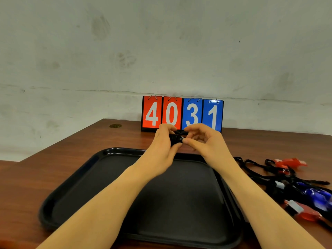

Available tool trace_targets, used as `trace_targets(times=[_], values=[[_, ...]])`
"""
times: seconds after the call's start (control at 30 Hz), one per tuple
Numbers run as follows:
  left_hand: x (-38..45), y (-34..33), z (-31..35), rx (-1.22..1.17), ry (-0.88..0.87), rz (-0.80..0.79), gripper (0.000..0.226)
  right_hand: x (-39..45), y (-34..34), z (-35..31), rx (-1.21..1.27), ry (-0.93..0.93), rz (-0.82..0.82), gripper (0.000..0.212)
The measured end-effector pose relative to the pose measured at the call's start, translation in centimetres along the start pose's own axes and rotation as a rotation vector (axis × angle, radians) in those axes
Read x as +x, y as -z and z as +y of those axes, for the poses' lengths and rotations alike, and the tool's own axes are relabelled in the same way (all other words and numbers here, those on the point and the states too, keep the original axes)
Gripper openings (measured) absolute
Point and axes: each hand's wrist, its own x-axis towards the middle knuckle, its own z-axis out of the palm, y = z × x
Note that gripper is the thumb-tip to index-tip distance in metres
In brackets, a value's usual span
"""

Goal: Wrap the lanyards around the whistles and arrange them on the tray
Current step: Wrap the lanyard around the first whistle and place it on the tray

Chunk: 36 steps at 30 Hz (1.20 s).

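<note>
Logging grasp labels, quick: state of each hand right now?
Left hand: grips the black whistle.
Right hand: thumb and forefinger pinch at the whistle's ring end.

Even soft light, blurred edges.

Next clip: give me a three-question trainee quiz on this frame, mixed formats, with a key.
1. True or false: the tray already holds a wrapped whistle.
2. Which colour is the whistle held between the left hand and right hand? A red, B black, C blue.
3. Fill in: the unwrapped whistles lie to the ___ of the tray.

Key: 1 false; 2 B; 3 right.
</note>
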Motion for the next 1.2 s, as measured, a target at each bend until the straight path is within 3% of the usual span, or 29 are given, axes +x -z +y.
trace_targets(times=[0.27,0.57,0.7,0.9,1.2], values=[[-0.3,0.3,-0.4,-0.019,0.012,-0.001,0.037,0.4,-0.8,0.5,-0.181,0.116,0.018,0.009],[0.2,0.0,-1.3,0.167,-0.056,0.079,0.032,0.4,-1.1,0.8,-0.263,0.064,-0.01,0.006],[0.4,0.1,-1.4,0.199,-0.078,0.091,0.037,0.4,-1.1,0.6,-0.265,0.045,0.055,0.01],[0.5,0.1,-1.0,0.226,-0.053,0.128,0.04,0.6,-1.6,-0.2,-0.248,-0.018,0.162,0.011],[1.2,2.6,-0.4,0.209,0.053,0.112,0.035,1.5,-2.5,-1.2,-0.331,-0.032,0.083,0.008]])
